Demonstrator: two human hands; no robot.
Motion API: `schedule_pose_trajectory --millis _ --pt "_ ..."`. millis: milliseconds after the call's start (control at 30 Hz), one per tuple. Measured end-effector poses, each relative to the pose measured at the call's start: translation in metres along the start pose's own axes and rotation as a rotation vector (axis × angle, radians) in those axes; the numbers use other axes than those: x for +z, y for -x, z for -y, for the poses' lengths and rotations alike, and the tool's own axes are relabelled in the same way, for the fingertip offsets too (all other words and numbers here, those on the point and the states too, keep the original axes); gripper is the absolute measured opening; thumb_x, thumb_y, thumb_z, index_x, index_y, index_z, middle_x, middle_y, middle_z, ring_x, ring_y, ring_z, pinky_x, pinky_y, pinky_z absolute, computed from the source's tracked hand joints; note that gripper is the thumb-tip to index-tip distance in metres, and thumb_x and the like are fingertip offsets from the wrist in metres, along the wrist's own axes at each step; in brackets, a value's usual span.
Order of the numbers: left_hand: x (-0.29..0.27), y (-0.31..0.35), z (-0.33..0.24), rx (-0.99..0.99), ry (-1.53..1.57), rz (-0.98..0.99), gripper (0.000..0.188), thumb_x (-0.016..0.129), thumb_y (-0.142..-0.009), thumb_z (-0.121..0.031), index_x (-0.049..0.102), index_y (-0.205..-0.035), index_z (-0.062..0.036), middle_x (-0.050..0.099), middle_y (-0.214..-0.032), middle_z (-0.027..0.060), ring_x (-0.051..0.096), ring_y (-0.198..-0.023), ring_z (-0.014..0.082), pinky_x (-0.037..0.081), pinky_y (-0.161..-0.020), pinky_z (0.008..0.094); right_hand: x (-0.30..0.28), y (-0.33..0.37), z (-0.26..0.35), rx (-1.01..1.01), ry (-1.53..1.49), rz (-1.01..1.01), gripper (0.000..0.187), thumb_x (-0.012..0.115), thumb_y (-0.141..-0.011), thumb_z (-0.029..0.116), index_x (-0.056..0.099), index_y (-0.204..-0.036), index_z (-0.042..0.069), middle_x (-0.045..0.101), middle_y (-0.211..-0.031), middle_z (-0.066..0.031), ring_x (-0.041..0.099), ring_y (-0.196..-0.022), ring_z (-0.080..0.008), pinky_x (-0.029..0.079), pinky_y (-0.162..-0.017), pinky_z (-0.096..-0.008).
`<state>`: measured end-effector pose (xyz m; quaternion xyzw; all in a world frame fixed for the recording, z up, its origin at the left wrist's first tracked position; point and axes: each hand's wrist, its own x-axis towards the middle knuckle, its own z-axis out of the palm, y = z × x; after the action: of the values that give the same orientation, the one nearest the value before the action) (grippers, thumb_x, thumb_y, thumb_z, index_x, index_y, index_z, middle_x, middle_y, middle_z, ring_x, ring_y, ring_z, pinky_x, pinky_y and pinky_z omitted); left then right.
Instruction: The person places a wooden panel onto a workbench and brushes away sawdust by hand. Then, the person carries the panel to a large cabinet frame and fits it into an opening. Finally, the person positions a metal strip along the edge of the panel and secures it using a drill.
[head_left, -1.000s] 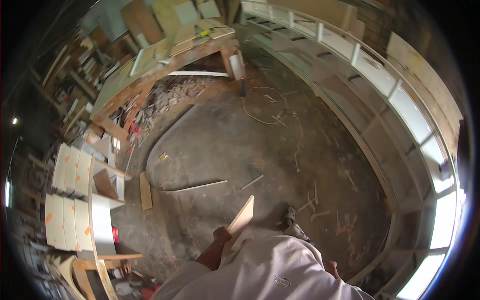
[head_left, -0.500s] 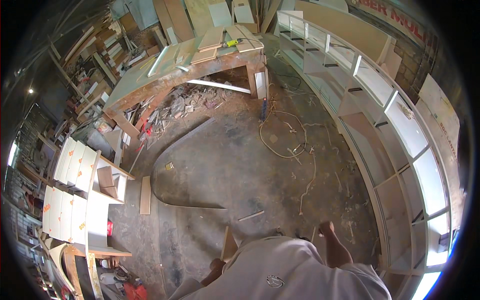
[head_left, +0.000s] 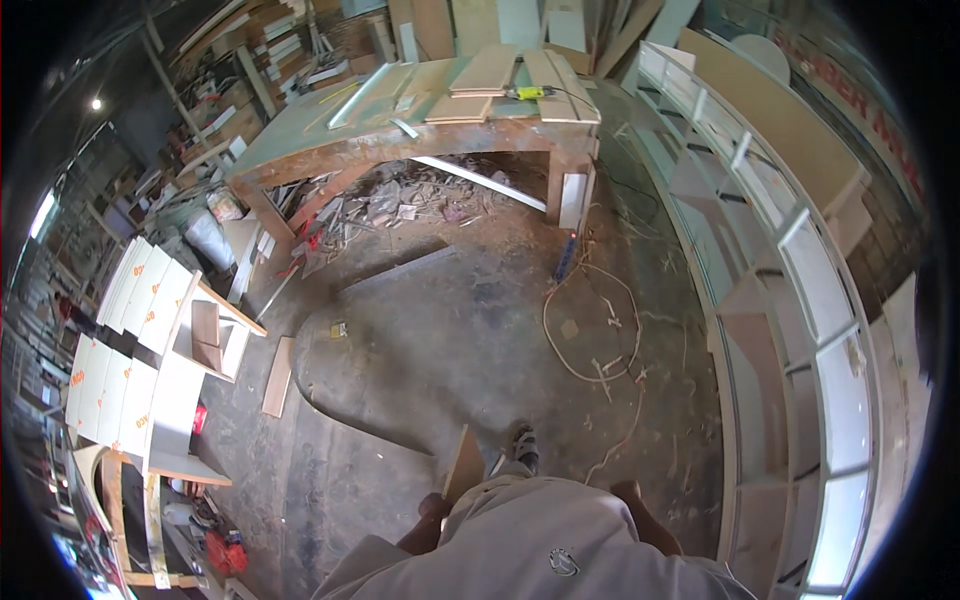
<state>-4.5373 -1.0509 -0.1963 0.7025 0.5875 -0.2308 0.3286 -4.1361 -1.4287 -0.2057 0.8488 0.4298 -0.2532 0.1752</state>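
By my left side, low in the view, my left hand (head_left: 433, 506) is closed on the edge of a narrow brown wooden board (head_left: 464, 466). The board stands tilted up past the hand, and its lower end is hidden behind my shirt. My right hand (head_left: 627, 490) hangs at my right side over the floor. Its back shows, but its fingers are too hidden to tell how they are bent. One sandalled foot (head_left: 525, 448) is on the floor ahead of me, between the two hands.
A large workbench (head_left: 390, 146) with boards and a green power tool (head_left: 530, 93) stands ahead, scraps beneath it. A long white shelving frame (head_left: 790, 235) runs along the right. White curved panels (head_left: 110, 390) stand left. A looped cable (head_left: 545, 320) and a dark bent strip (head_left: 350, 424) lie on the floor.
I have stepped forward and the view has shifted, so the bench looks nearer. My right hand has swung back toward my body. The board is still in my left hand.
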Motion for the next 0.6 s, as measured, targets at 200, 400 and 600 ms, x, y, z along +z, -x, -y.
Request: schedule_pose_trajectory --millis 200,400,600 --pt "-0.095 -0.06 -0.165 0.238 -0.22 -0.064 0.038 0.067 -0.079 -0.039 0.077 -0.102 -0.0102 0.074 -0.106 0.0156 0.071 -0.102 0.034 0.055 -0.088 0.0445 -0.042 0.012 -0.08 0.282 -0.258 0.184 0.009 0.071 -0.075 0.024 0.078 -0.078 0.019 0.075 -0.08 -0.0062 0.074 -0.078 -0.0245 0.058 -0.066 -0.0414" --pt "-0.196 -0.11 -0.297 0.342 -0.21 -0.154 0.036 0.069 -0.071 -0.026 0.076 -0.103 -0.0118 0.074 -0.106 0.0142 0.07 -0.103 0.033 0.055 -0.09 0.0442 -0.109 -0.072 -0.12 0.222 -0.232 0.124 0.009 0.07 -0.077 0.018 0.077 -0.08 0.016 0.075 -0.08 -0.0066 0.074 -0.076 -0.0247 0.058 -0.063 -0.043" --pt "-0.272 -0.147 -0.414 0.466 -0.105 -0.27 0.039 0.069 -0.074 -0.034 0.075 -0.107 -0.0152 0.074 -0.104 0.0152 0.07 -0.101 0.0347 0.054 -0.089 0.0474 -0.178 -0.203 -0.162 0.098 -0.195 0.034 0.008 0.069 -0.079 0.015 0.076 -0.083 0.013 0.074 -0.079 -0.0084 0.074 -0.073 -0.0254 0.058 -0.059 -0.0437"
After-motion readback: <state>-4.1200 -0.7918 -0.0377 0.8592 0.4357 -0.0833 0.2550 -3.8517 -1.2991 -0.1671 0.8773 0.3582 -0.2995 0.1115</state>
